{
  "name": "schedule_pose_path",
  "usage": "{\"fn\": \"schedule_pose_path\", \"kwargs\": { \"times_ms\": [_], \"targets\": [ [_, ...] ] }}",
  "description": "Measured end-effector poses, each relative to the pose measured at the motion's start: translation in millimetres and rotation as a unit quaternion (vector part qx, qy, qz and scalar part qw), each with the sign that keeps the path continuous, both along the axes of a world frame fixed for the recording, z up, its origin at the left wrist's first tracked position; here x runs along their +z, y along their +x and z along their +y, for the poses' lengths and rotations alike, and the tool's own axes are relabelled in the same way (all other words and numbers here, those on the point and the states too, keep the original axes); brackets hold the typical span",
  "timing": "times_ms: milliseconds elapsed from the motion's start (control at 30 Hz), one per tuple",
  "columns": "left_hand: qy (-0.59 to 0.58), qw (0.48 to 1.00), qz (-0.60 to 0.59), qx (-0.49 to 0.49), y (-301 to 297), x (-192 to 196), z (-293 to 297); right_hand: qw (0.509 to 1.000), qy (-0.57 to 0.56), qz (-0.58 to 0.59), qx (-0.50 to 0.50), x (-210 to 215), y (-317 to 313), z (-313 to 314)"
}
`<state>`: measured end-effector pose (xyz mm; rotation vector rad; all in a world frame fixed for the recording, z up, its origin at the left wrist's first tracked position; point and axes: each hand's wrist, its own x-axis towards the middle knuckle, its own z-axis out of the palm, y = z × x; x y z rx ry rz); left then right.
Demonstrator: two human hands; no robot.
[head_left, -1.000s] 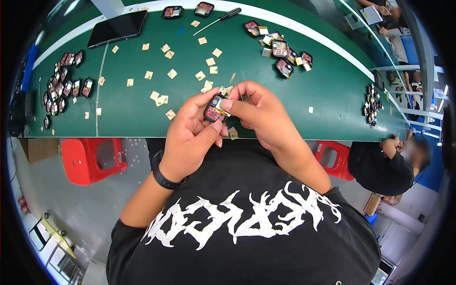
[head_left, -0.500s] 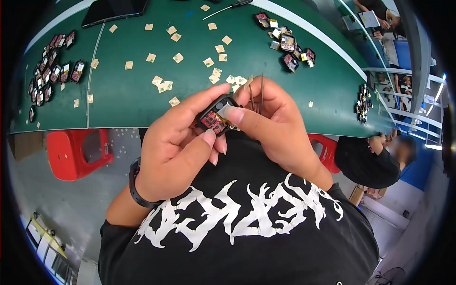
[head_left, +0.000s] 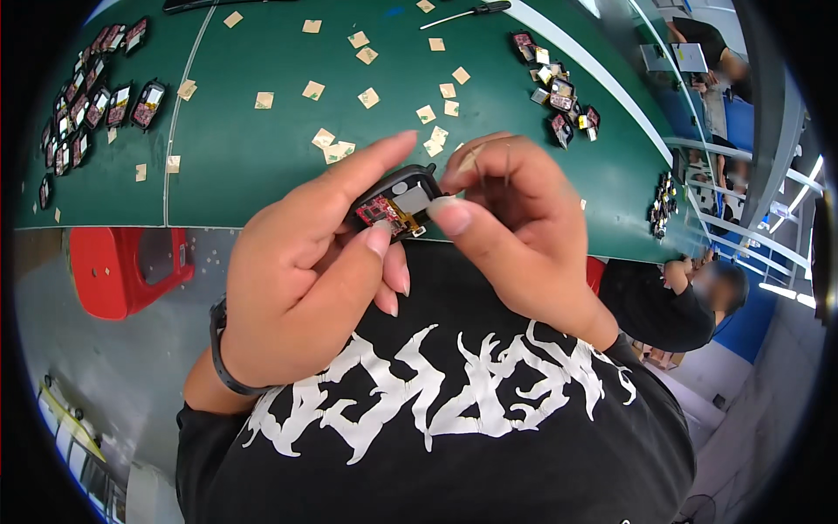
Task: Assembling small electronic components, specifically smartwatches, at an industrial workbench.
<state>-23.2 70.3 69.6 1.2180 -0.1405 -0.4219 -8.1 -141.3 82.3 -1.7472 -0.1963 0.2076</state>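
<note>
My left hand (head_left: 301, 284) is closed around a small open black device case (head_left: 420, 177), its thumb pressing near the red circuit board (head_left: 376, 210) inside. A silver-grey rectangular piece (head_left: 408, 197) and a yellowish flex strip show beside the board. My right hand (head_left: 537, 240) is curled at the case's right edge, thumb tip beside it. Blurred thin metal prongs, apparently tweezers (head_left: 507, 166), stick up from its fingers, with a tan sliver (head_left: 470, 160) by the index finger. Whether the right thumb touches the case is hard to tell.
Tan adhesive squares (head_left: 368, 98) lie scattered over the green table (head_left: 253, 175). Similar open devices are heaped at the left (head_left: 87, 113) and far right (head_left: 559, 92). A screwdriver (head_left: 463, 15) lies at the back. A red stool (head_left: 109, 271) stands left; a co-worker (head_left: 663, 301) sits right.
My right thumb has come off the silver-grey piece to the case's right edge, leaving more of the inside showing. The whole view has shifted a little.
</note>
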Motion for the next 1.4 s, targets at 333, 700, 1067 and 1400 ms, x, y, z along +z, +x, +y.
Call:
{"fn": "schedule_pose_path", "kwargs": {
  "times_ms": [333,700,1067,1400],
  "targets": [
    [0.047,0.998,-0.052,-0.005,-2.7,12.3,13.9,0.897,-0.193,-0.365,0.158,21.9,10.2,-1.7],
    [0.065,0.997,-0.028,0.036,-10.5,14.8,7.5,0.892,-0.202,-0.356,0.189,21.6,5.4,-9.6],
    [0.347,0.902,0.047,0.251,36.9,-51.7,151.8,0.887,-0.414,-0.099,-0.179,-27.7,16.0,-139.7],
    [0.649,0.631,-0.250,0.344,58.2,-47.8,82.3,0.860,-0.440,-0.074,-0.250,-49.2,28.4,-156.2]
  ]
}}
